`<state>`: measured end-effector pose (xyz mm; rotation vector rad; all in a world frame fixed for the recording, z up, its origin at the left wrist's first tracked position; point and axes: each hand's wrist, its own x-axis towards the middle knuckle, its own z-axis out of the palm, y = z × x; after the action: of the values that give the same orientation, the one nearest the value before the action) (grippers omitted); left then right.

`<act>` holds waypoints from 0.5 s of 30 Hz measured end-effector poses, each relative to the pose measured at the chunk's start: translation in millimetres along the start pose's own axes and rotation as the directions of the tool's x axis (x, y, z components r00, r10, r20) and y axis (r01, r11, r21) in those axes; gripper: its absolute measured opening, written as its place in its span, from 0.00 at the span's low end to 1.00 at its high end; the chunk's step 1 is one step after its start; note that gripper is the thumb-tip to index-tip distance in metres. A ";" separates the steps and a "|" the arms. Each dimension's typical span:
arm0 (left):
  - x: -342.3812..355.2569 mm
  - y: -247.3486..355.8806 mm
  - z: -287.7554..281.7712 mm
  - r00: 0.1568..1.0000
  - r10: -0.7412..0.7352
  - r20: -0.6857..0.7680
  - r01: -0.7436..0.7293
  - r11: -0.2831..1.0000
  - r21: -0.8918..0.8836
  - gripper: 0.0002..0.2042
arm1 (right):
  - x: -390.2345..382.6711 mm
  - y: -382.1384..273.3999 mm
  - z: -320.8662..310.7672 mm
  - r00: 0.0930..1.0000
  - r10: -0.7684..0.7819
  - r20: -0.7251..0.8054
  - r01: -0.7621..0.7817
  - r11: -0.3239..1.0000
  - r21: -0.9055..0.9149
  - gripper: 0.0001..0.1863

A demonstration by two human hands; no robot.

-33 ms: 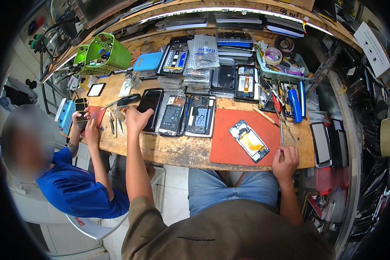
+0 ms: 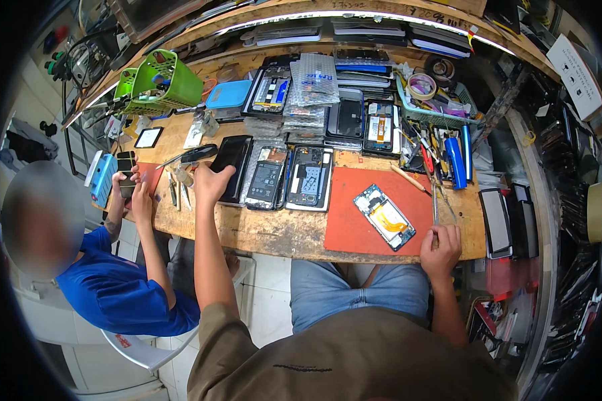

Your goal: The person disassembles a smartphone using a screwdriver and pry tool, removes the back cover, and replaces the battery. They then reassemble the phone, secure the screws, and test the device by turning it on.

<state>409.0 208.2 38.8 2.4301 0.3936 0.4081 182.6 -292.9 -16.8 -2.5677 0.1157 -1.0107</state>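
Observation:
My left hand (image 2: 212, 183) reaches over the bench beside a phone with a black screen (image 2: 232, 164). Its thumb sticks out toward that phone; the other fingers, partly hidden, extend near a small bottle (image 2: 184, 176). My right hand (image 2: 441, 250) rests closed at the front edge, its fingers around the near end of a thin metal tool (image 2: 435, 207). To its left, an opened phone (image 2: 384, 217) with a yellow ribbon cable lies tilted on a red mat (image 2: 346, 230). Two opened phones, one with a dark battery (image 2: 266, 184) and one with a pale panel (image 2: 308, 178), lie between my hands.
On the left, a person in blue (image 2: 124, 287) holds a phone (image 2: 125, 164). Green baskets (image 2: 174, 80) and a blue box (image 2: 229, 95) stand behind. Stacked phones and bubble wrap (image 2: 314, 80) fill the back. Screwdrivers, a blue cylinder (image 2: 455, 164) and a teal basket (image 2: 441, 120) are right.

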 end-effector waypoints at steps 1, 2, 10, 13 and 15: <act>-1.1 -5.5 0.0 0.996 0.038 -0.084 -0.042 0.998 -0.040 0.32 | -0.8 0.2 -0.3 0.999 0.027 0.026 -0.027 1.000 0.000 0.04; 0.0 -10.6 -3.9 1.000 -0.017 -0.022 0.012 0.982 -0.189 0.30 | -0.3 0.8 -0.1 1.000 -0.005 0.000 0.005 1.000 0.000 0.04; -76.3 -2.8 -19.8 0.884 0.307 0.353 0.412 -0.150 -0.899 0.34 | 7.5 -1.0 3.6 1.000 -0.013 -0.019 0.014 1.000 0.009 0.05; -133.8 22.2 -0.2 0.825 0.361 0.434 0.549 -0.333 -0.767 0.38 | 9.7 -13.7 -4.0 0.974 0.151 -0.170 -0.117 0.974 0.194 0.05; -169.5 40.5 16.3 0.750 0.444 0.491 0.655 -0.395 -0.644 0.41 | 10.2 -26.9 -12.3 0.984 0.172 -0.037 -0.150 0.928 0.340 0.06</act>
<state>268.7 105.4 19.8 0.3553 -0.1148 -0.3104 180.3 -274.0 8.0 -2.1783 0.1550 -0.9611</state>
